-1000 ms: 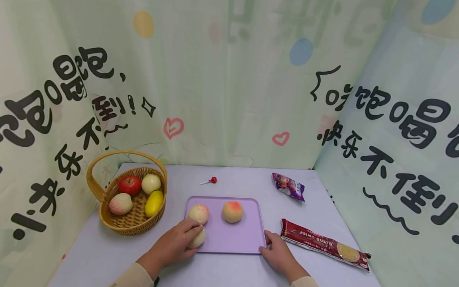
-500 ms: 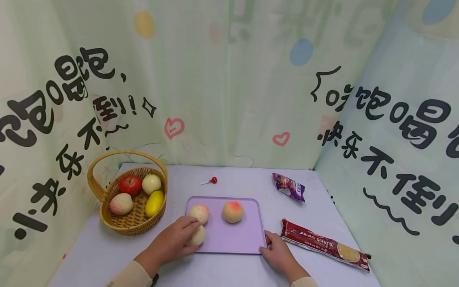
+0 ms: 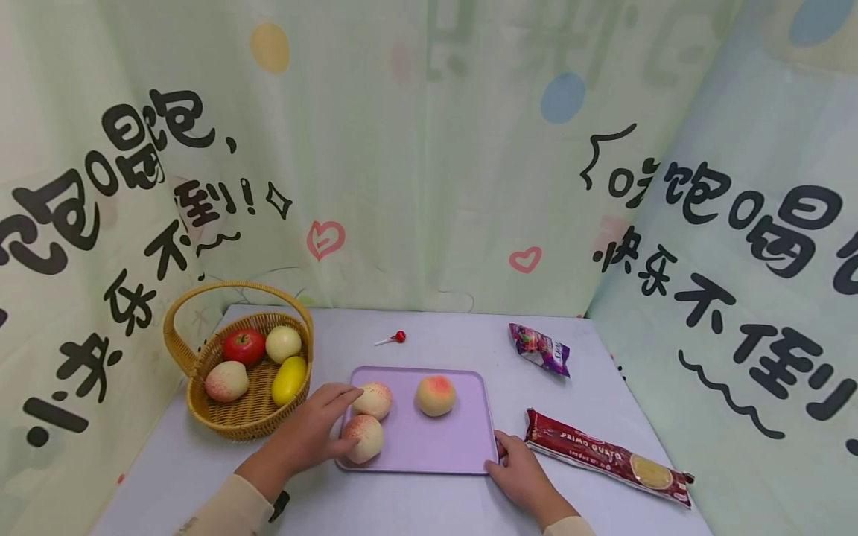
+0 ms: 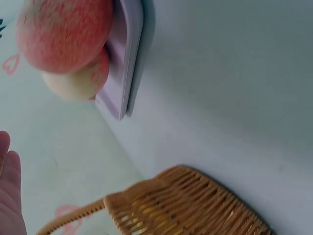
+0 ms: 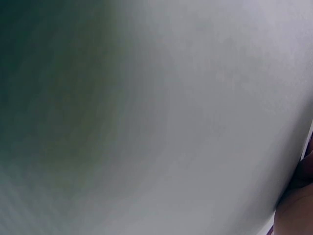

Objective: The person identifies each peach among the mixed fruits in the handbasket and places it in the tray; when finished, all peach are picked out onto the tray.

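On the purple tray (image 3: 439,447) in the head view sit three peaches: a front left peach (image 3: 366,439), a pale peach (image 3: 375,400) behind it and an orange-topped peach (image 3: 435,395) to the right. My left hand (image 3: 302,435) is beside the two left peaches, its fingers spread and relaxed around no fruit. In the left wrist view there is a gap between that hand (image 4: 11,196) and the reddish peach (image 4: 66,32). With thumb and fingers, my right hand (image 3: 526,476) holds the tray's right edge near its front corner. Blur fills most of the right wrist view.
A wicker basket (image 3: 244,428) at left holds a red apple (image 3: 243,347), a yellow lemon-like fruit (image 3: 288,380) and more round fruit. Behind the tray lies a red lollipop (image 3: 400,336). A purple snack bag (image 3: 539,350) and a long red spaghetti packet (image 3: 603,455) lie on the right.
My left hand has let go of the front left peach and drawn back to the left, so the peach's speckled red side shows. The right hand stays at the tray's edge.
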The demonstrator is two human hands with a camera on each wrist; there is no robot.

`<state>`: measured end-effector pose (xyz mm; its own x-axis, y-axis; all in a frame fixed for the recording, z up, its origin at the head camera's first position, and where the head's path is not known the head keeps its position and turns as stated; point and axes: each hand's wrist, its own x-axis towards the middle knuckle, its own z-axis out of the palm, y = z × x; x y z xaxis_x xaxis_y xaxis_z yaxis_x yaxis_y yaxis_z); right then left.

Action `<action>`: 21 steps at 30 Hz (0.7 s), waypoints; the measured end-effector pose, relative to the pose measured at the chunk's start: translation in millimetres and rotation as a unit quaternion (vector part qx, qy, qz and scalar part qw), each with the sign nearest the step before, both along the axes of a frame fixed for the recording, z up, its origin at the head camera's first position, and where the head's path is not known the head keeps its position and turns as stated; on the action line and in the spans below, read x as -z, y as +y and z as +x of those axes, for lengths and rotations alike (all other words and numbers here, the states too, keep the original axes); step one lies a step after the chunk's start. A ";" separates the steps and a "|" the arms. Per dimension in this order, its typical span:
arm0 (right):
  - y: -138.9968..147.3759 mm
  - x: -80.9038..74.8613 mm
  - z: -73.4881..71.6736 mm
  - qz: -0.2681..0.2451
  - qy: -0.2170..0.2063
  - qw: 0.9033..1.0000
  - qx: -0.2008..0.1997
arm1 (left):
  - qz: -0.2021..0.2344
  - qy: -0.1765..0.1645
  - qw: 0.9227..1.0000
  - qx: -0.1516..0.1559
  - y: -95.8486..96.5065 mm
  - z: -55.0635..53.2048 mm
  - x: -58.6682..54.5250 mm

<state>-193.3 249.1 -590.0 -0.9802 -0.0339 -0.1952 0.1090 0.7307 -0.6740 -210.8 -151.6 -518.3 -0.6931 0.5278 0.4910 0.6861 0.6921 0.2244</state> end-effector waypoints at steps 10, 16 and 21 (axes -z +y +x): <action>1.0 3.7 -2.3 0.002 -0.004 1.000 0.000 | 0.008 -0.028 0.999 -0.031 -14.7 -3.3 -12.7; 1.5 3.2 -2.2 0.002 -0.007 1.000 0.000 | 0.013 -0.013 0.999 -0.044 -23.8 -6.3 -12.9; 0.7 2.1 -1.0 0.000 0.001 1.000 -0.001 | 0.020 0.005 0.998 -0.055 -33.5 -10.1 -13.8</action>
